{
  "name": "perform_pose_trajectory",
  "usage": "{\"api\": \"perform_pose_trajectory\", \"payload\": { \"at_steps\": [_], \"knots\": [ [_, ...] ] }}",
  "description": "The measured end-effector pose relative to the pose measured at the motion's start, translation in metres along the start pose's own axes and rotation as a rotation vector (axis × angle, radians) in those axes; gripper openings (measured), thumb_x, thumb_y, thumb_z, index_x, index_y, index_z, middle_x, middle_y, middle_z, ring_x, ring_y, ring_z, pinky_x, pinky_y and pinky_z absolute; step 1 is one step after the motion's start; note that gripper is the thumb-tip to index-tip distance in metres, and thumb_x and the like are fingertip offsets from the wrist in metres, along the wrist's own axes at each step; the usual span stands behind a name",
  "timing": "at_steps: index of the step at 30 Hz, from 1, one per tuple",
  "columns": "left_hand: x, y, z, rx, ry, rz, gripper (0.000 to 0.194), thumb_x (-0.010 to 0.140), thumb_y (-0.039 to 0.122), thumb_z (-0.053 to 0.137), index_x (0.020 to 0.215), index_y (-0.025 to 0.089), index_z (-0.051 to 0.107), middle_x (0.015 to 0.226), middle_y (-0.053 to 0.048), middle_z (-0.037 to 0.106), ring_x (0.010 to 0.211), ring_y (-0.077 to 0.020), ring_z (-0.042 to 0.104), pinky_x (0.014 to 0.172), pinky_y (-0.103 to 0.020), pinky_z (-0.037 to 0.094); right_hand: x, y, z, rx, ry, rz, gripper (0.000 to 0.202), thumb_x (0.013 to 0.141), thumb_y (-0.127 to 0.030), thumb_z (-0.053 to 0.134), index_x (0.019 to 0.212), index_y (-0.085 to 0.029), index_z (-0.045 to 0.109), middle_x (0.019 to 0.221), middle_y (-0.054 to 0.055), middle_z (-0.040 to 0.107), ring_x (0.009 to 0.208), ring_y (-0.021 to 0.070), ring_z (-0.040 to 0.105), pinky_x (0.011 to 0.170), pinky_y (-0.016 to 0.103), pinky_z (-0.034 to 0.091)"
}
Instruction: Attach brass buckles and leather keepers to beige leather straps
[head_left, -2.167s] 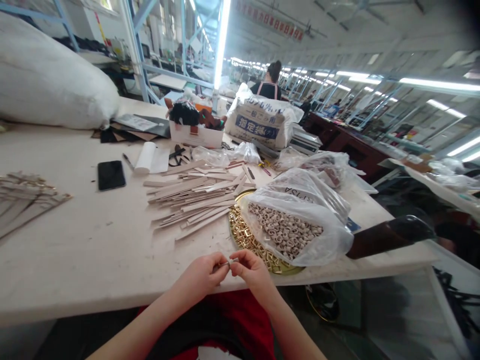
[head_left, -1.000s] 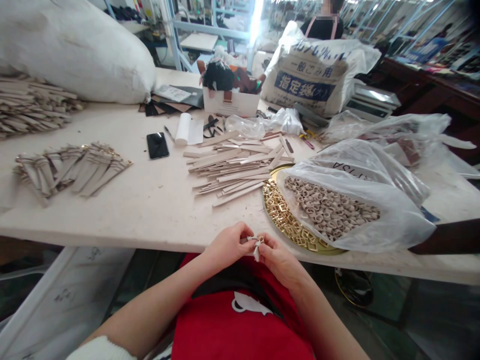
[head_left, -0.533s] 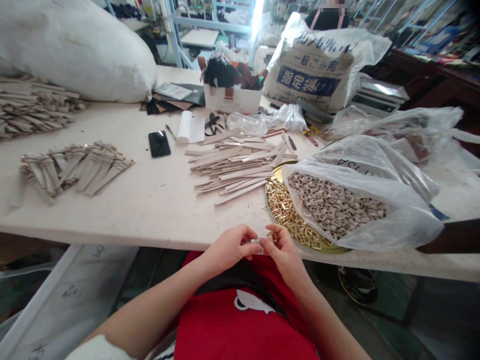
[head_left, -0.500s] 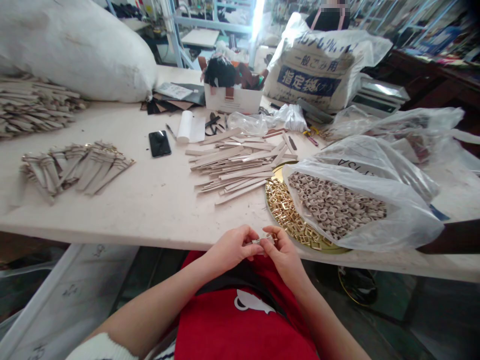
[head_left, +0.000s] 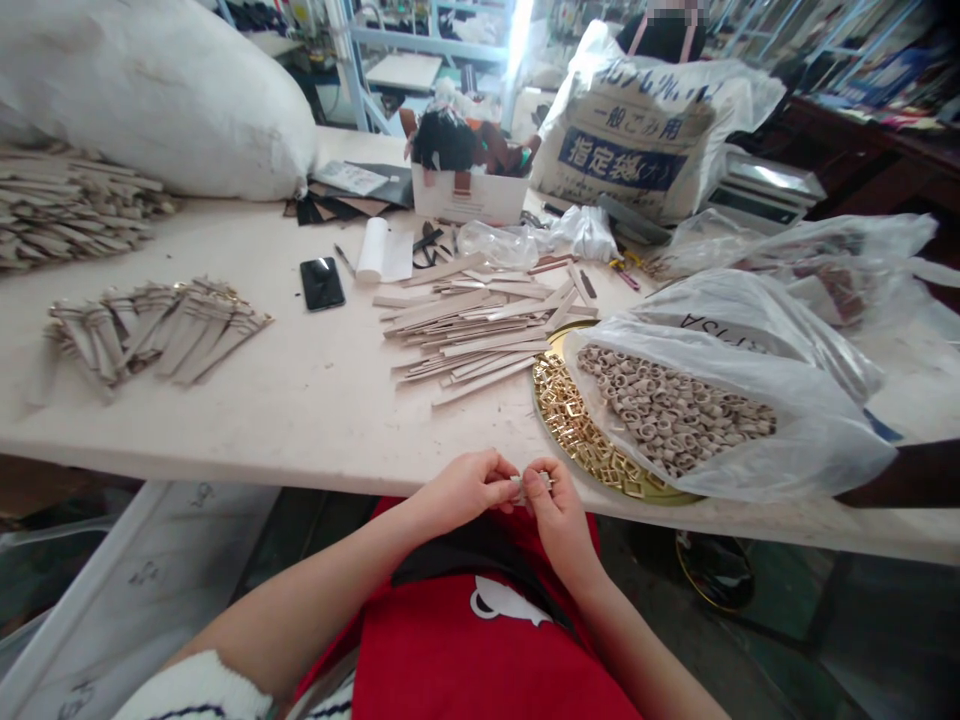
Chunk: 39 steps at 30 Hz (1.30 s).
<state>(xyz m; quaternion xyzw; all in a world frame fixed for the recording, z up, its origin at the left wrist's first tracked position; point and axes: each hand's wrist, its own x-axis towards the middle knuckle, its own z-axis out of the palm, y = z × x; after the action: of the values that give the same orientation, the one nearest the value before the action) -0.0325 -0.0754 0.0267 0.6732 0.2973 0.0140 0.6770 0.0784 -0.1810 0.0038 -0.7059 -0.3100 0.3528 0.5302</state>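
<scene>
At the table's front edge my left hand (head_left: pixel 474 485) and my right hand (head_left: pixel 553 505) meet, fingertips pinched on a small beige strap (head_left: pixel 517 484). Most of the strap is hidden by my fingers, and a glint of gold metal shows beside my right fingers. Just right of my hands lies a round gold tray (head_left: pixel 553 345) bearing many gold buckles (head_left: pixel 570 425). A clear plastic bag (head_left: pixel 817 440) of small beige loops (head_left: pixel 675 405) partly covers that tray. Loose flat beige strips (head_left: pixel 469 330) are heaped beyond my hands.
Buckled straps (head_left: pixel 161 325) lie in a bunch at left, near a phone (head_left: pixel 322 284). Behind are a strip pile (head_left: pixel 67 210), a big white sack (head_left: pixel 165 100), a white box (head_left: pixel 472 198), a printed bag (head_left: pixel 630 140) and a scale (head_left: pixel 765 190). Another person (head_left: pixel 667 35) is at the back.
Both hands stay together at the table edge. My right fingers have closed in nearer to my left, covering more of the strap. The view has shifted slightly.
</scene>
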Motion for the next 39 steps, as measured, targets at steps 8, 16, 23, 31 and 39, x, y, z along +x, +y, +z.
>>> {"api": "perform_pose_trajectory", "payload": {
  "at_steps": [8, 16, 23, 31, 39],
  "knots": [
    [0.002, -0.004, 0.006, -0.220, -0.007, -0.081, 0.028, 0.074, 0.039, 0.055, 0.085, 0.014, 0.048, 0.072, -0.004, 0.064, 0.063, -0.0127, 0.061, 0.059, -0.024, 0.047, 0.003, 0.003, 0.010, -0.013, 0.077, -0.009, 0.024, 0.085, -0.045, 0.040, 0.084, -0.021, 0.043, 0.065, -0.004, 0.042, 0.058, 0.0124, 0.043, 0.054, 0.025, 0.038],
    [-0.001, 0.007, -0.012, 0.021, -0.061, -0.035, 0.018, 0.072, 0.027, 0.050, 0.084, 0.014, 0.052, 0.066, 0.000, 0.061, 0.062, -0.0132, 0.058, 0.058, -0.023, 0.044, 0.008, 0.005, -0.009, -0.040, -0.173, -0.031, 0.030, 0.086, -0.047, 0.037, 0.089, -0.020, 0.049, 0.058, -0.005, 0.042, 0.051, 0.0111, 0.041, 0.047, 0.023, 0.033],
    [0.000, 0.011, -0.021, 0.319, -0.045, 0.055, 0.020, 0.074, 0.027, 0.047, 0.085, 0.014, 0.058, 0.073, -0.001, 0.065, 0.067, -0.0140, 0.058, 0.059, -0.021, 0.041, 0.017, 0.010, -0.009, -0.178, -0.203, -0.172, 0.024, 0.087, -0.039, 0.037, 0.084, -0.020, 0.050, 0.065, -0.001, 0.050, 0.060, 0.0129, 0.049, 0.054, 0.024, 0.039],
    [0.036, 0.009, -0.055, 0.922, 0.256, 0.084, 0.027, 0.077, 0.037, 0.052, 0.095, 0.018, 0.060, 0.085, -0.004, 0.065, 0.078, -0.0170, 0.059, 0.066, -0.024, 0.042, 0.055, 0.004, 0.009, -0.833, -0.114, -0.282, 0.031, 0.087, -0.034, 0.035, 0.106, -0.016, 0.052, 0.076, 0.007, 0.064, 0.070, 0.0214, 0.060, 0.061, 0.029, 0.039],
    [0.060, 0.013, -0.082, 1.168, 0.552, 0.108, 0.020, 0.083, 0.023, 0.044, 0.086, 0.013, 0.061, 0.091, -0.011, 0.060, 0.088, -0.0215, 0.056, 0.076, -0.032, 0.040, 0.051, 0.007, -0.011, -0.758, 0.001, -0.282, 0.040, 0.083, -0.040, 0.041, 0.114, -0.016, 0.051, 0.077, 0.006, 0.062, 0.071, 0.0209, 0.057, 0.067, 0.031, 0.040]
  ]
}}
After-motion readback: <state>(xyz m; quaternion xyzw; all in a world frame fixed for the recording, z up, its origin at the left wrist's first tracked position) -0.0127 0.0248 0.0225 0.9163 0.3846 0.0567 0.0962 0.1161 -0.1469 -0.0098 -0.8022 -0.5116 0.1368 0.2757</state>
